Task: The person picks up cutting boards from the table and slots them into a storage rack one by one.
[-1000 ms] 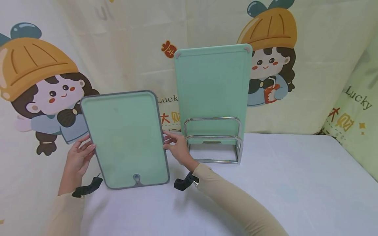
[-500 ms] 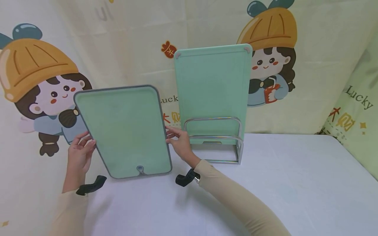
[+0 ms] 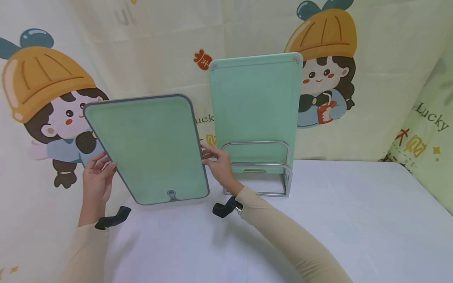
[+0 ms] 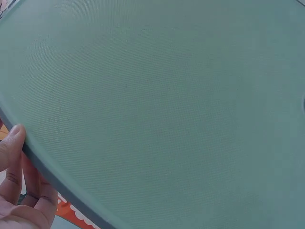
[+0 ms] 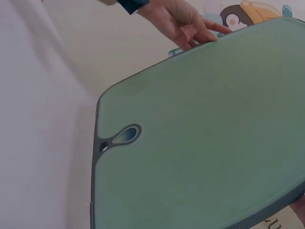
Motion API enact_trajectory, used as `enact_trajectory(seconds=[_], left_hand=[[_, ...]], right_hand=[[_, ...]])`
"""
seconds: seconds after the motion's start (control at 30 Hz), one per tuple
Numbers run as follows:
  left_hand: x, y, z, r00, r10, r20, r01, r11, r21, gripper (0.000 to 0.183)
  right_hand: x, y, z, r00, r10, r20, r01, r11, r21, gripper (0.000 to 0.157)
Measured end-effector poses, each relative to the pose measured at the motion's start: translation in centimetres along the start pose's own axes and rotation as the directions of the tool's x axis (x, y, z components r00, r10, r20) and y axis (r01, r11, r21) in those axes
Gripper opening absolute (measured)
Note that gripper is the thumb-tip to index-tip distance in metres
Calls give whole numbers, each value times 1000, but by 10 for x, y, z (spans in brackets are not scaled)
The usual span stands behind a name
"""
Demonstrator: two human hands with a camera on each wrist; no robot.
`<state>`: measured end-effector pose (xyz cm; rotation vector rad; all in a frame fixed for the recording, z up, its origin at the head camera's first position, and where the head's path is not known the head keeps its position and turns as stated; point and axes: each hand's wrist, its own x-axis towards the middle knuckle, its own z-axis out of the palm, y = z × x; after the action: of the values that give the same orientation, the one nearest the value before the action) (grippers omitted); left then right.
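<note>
A pale green cutting board (image 3: 148,145) with a dark grey rim is held up between both hands, its top leaning away. My left hand (image 3: 97,173) pinches its left edge, thumb on the front and fingers behind, as the left wrist view also shows. On the opposite edge, my right hand (image 3: 221,165) grips with thumb and fingers. A small teardrop inset with a hole (image 5: 126,135) sits at the board's bottom edge. To the right, a second green cutting board (image 3: 256,106) with pinkish corners stands upright in a chrome wire rack (image 3: 286,182).
The rack stands toward the back of the white-covered table (image 3: 354,220), close behind my right hand. A cartoon-printed cloth (image 3: 159,51) hangs behind the table and continues along the left; another printed cloth (image 3: 431,129) hangs at the right.
Both hands have lifted the grey-rimmed cutting board higher and slightly to the right, and its top has tipped toward the camera. The rack and the board in it stay put.
</note>
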<state>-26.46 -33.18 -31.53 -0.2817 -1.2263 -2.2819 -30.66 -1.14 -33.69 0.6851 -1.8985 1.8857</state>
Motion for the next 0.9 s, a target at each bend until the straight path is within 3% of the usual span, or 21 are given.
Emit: enact_trajectory(seconds=[0.9], left_hand=[[7,-10,23,997,78,-21,-79,996,-51,29]], right_hand=[[14,-8,-16,994,-89,-63,87,996,-19,44]])
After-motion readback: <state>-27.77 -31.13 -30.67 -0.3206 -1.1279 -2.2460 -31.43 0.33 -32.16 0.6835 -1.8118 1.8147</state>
